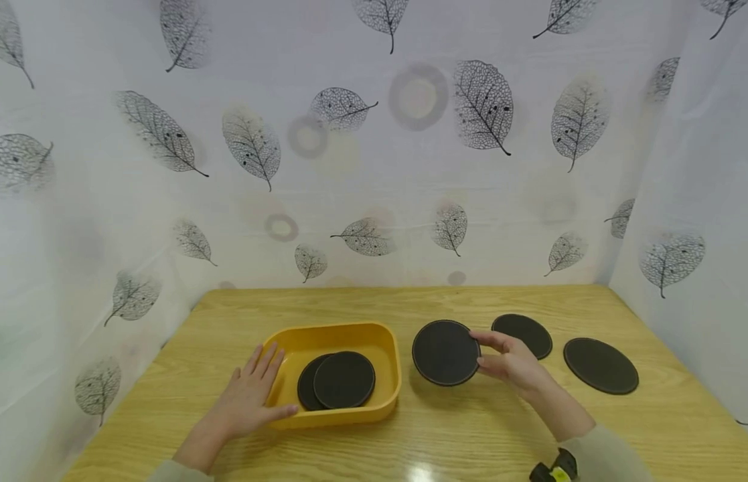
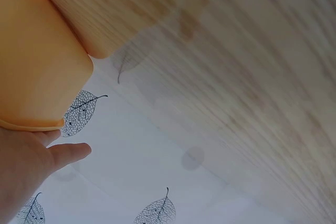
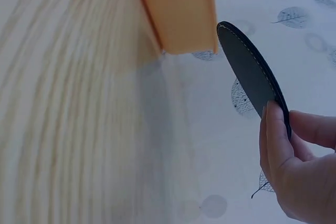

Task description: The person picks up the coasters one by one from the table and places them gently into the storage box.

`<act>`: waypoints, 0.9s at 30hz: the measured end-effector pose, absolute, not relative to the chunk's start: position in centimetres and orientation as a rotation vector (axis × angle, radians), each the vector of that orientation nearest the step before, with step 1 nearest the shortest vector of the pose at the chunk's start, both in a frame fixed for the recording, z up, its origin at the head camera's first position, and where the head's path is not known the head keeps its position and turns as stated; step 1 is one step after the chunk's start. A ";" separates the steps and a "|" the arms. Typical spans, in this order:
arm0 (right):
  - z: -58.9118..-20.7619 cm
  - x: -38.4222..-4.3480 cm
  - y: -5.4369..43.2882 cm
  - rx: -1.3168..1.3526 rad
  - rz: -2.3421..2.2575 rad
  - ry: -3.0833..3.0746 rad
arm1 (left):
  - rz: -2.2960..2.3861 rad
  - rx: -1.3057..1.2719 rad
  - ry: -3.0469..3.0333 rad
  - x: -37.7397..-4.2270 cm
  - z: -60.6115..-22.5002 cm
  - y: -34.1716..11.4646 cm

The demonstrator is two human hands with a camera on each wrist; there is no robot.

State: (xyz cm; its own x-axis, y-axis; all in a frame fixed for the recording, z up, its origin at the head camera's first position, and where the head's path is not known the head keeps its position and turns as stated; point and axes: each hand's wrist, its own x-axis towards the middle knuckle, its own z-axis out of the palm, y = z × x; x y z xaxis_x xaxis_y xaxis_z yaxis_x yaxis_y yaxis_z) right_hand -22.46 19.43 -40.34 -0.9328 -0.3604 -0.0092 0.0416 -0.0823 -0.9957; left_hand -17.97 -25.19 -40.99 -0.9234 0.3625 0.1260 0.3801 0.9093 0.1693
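Observation:
My right hand (image 1: 515,361) pinches a round black coaster (image 1: 446,353) by its right edge, lifted above the table just right of the yellow bin. In the right wrist view the coaster (image 3: 252,69) is tilted, with pale stitching round its rim and the thumb and fingers on opposite faces. My left hand (image 1: 247,395) rests on the left side of the yellow bin (image 1: 334,418), fingers spread along its rim. Inside that bin lie two more black coasters (image 1: 343,379), one partly overlapping the other. The left wrist view shows the bin's outer wall (image 2: 42,61) above the left hand (image 2: 26,166).
Two further black coasters lie flat on the wooden table (image 1: 470,435): one (image 1: 524,336) behind the right hand, another (image 1: 601,365) farther right. White leaf-patterned sheets (image 1: 374,167) stand at the back and both sides of the table.

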 end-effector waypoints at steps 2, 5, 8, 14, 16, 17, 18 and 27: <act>-40.0 -22.5 19.1 -0.376 -2.125 1.878 | -0.287 -0.579 -2.980 -18.0 -41.0 -25.2; -39.5 -22.5 18.5 -0.406 -2.145 1.823 | -0.280 -0.578 -2.984 -18.0 -41.0 -25.2; -39.1 -22.4 17.9 -0.414 -2.156 1.783 | -0.277 -0.578 -2.983 -17.9 -41.0 -25.2; -38.5 -22.6 16.1 -0.388 -2.170 1.757 | -0.273 -0.579 -2.969 -18.0 -41.0 -25.3; -38.4 -22.8 15.4 -0.375 -2.179 1.749 | -0.270 -0.578 -2.963 -18.0 -41.0 -25.3; -38.3 -22.9 15.0 -0.372 -2.185 1.743 | -0.266 -0.576 -2.964 -18.0 -41.0 -25.3; -38.3 -23.0 14.6 -0.362 -2.196 1.733 | -0.267 -0.576 -2.965 -18.0 -41.0 -25.3; -38.4 -23.9 11.0 -0.340 -2.213 1.688 | -0.266 -0.586 -2.976 -18.0 -41.2 -25.4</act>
